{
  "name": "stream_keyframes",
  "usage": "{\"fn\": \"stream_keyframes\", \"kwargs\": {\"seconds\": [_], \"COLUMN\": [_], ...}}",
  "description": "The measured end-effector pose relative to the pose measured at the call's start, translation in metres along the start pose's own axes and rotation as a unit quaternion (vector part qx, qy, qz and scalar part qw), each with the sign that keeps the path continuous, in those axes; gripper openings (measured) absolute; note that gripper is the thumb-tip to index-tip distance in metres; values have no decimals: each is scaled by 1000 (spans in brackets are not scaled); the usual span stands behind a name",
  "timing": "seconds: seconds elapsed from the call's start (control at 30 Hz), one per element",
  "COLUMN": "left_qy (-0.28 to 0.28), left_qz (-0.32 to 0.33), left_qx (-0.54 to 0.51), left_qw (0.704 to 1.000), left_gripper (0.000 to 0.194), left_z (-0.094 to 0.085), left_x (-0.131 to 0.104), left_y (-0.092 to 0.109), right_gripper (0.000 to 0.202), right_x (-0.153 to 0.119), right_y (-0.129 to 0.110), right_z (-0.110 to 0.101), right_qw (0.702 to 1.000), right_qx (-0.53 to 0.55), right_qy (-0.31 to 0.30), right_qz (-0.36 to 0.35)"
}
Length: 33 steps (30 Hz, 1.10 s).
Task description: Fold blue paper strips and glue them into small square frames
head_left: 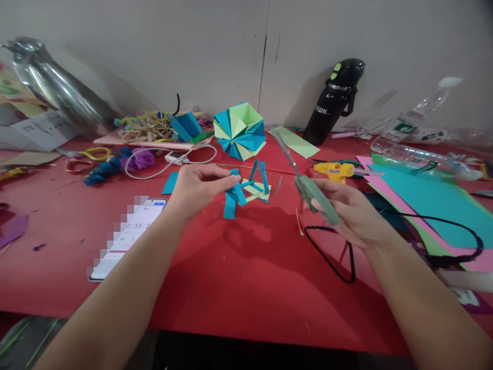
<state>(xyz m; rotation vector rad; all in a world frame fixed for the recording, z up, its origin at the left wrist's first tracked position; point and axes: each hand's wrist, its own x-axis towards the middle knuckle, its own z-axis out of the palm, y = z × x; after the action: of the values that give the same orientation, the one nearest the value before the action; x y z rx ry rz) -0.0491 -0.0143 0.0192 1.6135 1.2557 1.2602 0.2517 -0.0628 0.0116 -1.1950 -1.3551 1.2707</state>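
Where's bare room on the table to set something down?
Widest patch: red table at front middle, between left forearm and black cord, short of the blue strips. Smaller, with scraps: between phone and purple paper. Crowded: back, around the paper ball; right, around the coloured sheets.

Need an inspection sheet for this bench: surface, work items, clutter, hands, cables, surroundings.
Surface: red tabletop, small scraps scattered.
Work items: blue paper strip beside a small paper-strip structure; whether joined is unclear. Blue-and-green folded paper piece behind.
Clutter: phone, yellow glue gun, coloured paper sheets.
Hands: left hand pinches the strip; right hand holds a green-handled tool, blurred.
Cables: white cable back left; black cable near the right hand.
Surroundings: pale wall, metal jug, black bottle.
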Motion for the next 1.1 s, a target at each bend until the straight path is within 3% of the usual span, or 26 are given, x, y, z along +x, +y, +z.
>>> {"fn": "stream_keyframes", "kwargs": {"seconds": [0.07, 0.2, 0.3, 0.47, 0.63, 0.8, 0.93, 1.1], "left_qy": [-28, -70, -52, -8, -23, -88, -117, -109], "left_qz": [-8, -4, 20, 75, 82, 80, 99, 118], "left_qx": [2, 25, 49, 93, 91, 33, -3, -7], "left_qw": [1000, 997, 997, 993, 992, 992, 988, 987], "left_gripper": [18, 17, 15, 9, 9, 11, 14, 13], "left_z": [-2, -4, -6, -8, -12, -18, -23, -31], "left_x": [0, -1, 0, 2, 4, 4, 4, 9], "left_y": [1, 3, 2, -2, -2, 4, 5, -1], "right_gripper": [29, 39, 44, 43, 32, 27, 26, 34], "right_x": [-2, -3, -3, -2, -3, -6, -5, -2], "right_y": [-3, -2, 0, 3, 1, -7, -4, 4], "right_z": [0, -3, -6, -10, -16, -16, -18, -31], "right_qw": [999, 995, 989, 981, 988, 994, 994, 951], "right_qx": [-19, -90, -128, -189, -146, -93, -104, -286], "right_qy": [1, -41, -72, -46, -51, -62, -29, 26], "right_qz": [-25, 1, 8, 13, 13, 15, -35, -115]}}
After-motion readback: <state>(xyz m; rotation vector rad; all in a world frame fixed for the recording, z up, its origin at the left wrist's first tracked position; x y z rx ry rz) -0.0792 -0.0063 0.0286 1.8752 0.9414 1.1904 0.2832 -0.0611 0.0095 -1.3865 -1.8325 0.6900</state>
